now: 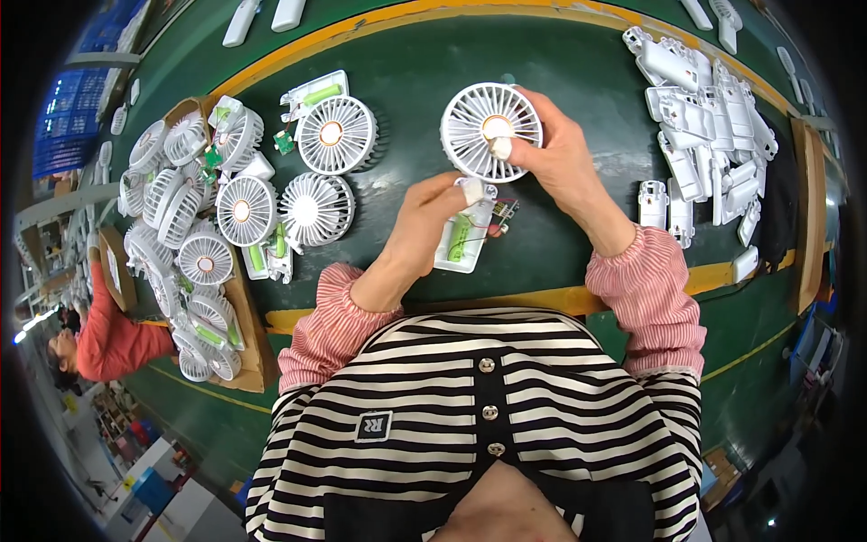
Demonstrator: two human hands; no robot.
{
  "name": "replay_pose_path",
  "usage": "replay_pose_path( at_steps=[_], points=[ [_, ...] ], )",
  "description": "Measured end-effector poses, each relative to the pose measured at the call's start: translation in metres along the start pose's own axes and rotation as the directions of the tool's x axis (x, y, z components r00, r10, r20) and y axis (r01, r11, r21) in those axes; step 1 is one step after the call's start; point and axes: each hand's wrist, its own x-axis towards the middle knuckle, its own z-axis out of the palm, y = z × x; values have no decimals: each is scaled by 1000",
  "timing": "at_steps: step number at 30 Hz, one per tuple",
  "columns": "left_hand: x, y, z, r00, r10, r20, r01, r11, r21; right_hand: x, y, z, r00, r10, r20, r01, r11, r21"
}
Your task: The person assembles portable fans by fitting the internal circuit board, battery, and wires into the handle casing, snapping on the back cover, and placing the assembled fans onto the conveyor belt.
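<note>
My right hand (564, 158) grips the round white fan head (459, 116) by its right side. Its thumb, with a white cover on the tip, presses near the hub. Just below, my left hand (417, 221) holds the open white handle half (458, 257) of the same mini fan, and a white cover shows on a fingertip by the neck. In the handle lies a green battery (461, 233). A small circuit board (508, 210) with thin wires sticks out at the handle's right side.
To the left lie several fans, one a white fan (334, 134), beside a cardboard box (248, 339) heaped with more. White handle shells (686, 126) are piled at the right. A yellow strip (415, 16) runs along the far edge. A person in red (122, 321) is at far left.
</note>
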Motion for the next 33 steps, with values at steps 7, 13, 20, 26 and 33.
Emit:
replay_pose_path(
  at_steps=[7,13,20,26,33],
  points=[
    [7,-9,1,978,207,-22,-183,909,375,2,-1,1,1000,-8,-15,8,1000,19],
    [10,2,-4,974,191,-125,-158,958,240,-22,-7,-12,823,-559,105,476,576,-664],
    [9,5,0,990,40,-134,-19,988,150,-38,-7,-4,739,-509,441,644,345,-682],
    [7,7,0,993,-62,-97,76,987,144,-41,-24,-3,686,-395,611,713,195,-674],
    [7,11,0,983,-183,12,179,972,152,-35,-50,0,666,-143,732,735,289,-613]
  ],
)
